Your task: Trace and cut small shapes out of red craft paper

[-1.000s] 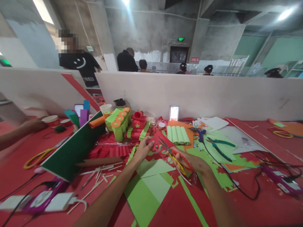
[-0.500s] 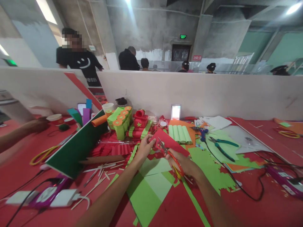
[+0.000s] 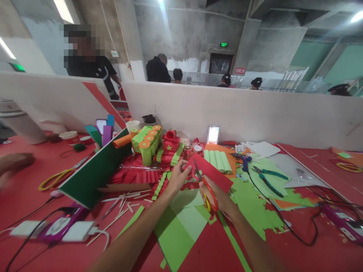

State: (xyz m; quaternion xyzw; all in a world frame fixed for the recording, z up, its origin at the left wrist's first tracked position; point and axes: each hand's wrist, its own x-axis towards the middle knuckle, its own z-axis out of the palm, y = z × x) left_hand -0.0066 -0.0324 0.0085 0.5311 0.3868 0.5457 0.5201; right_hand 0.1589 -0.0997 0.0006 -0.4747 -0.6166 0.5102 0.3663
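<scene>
1. Head view, far left: a co-worker's hand [image 3: 19, 163] is hanging over the red table [image 3: 19, 200], too blurry for me to tell what its fingers are doing.
2. A pair of yellow-handled scissors [image 3: 53, 181] is lying beside a green board [image 3: 87, 181]. The board is standing slanted like a little wall, perhaps for parting two work spots.
3. Thin sticks [image 3: 122, 206] are lying loosely about. Behind them, a green-and-orange paper model [image 3: 146, 140] is standing, maybe set back so nobody is bumping it.
4. The person's left hand [image 3: 179, 176] is pinching the left side of the red paper [image 3: 214, 170] with thumb and fingers. The paper is tilting between both hands; I think the pinch is stopping it wobbling.
5. The right hand [image 3: 221, 196] is curling round the handles of the orange-and-yellow scissors [image 3: 211, 192]. Their blades are crossing the red paper; I can't tell if they are biting.
6. Pale green rolls [image 3: 217, 161] are lying side by side on orange paper [image 3: 233, 173], probably for neatness.
7. A blue glue gun [image 3: 245, 163] and pliers [image 3: 270, 182] are lying farther right, seemingly for easy reaching.
</scene>
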